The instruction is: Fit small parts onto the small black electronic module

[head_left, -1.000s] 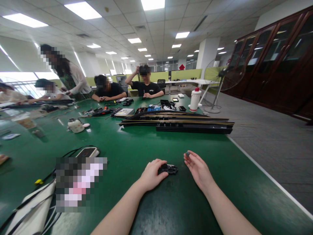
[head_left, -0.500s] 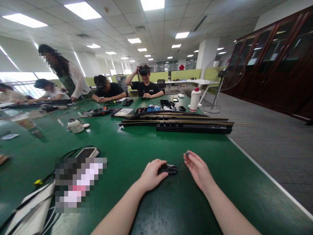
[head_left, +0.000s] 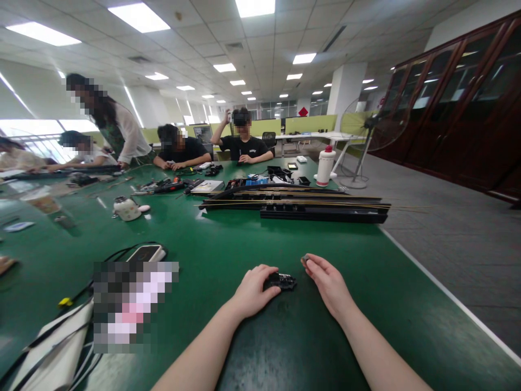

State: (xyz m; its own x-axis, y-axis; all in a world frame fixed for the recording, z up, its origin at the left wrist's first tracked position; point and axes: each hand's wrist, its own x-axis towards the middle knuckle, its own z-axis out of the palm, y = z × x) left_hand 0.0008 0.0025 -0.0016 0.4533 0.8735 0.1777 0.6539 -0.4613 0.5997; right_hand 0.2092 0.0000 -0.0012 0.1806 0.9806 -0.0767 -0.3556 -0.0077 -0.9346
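Green tabletop (head_left: 191, 233): runs from the left border of the frame to the lower right, with a wide bare stretch around both hands.
White jar (head_left: 127, 209): stands in the left of the frame, well apart from the hands.
White-rimmed device (head_left: 146, 253): lies lower left, also clear of the left forearm.
Left hand (head_left: 256, 288): at lower centre, fingers and thumb close around the left end of the black part, holding it on the table.
Black part (head_left: 284, 281): rests on the tabletop between the hands, its right end uncovered; fine detail is too small to tell.
Black rails (head_left: 325, 213): span the middle of the frame beyond the hands and bound the far side of the bare stretch.
Small grey piece (head_left: 305, 259): sits at the right hand's fingertips, just apart from the black part.
Right hand (head_left: 329, 282): pinches that piece between thumb and fingers, to the right of centre.
Step in hand: seemingly handling the small piece while the black part is steadied; moving it calls for a light pinch and a steady left hand.
Pale table edge (head_left: 443, 290): slopes down at right, leaving room beside the right forearm.
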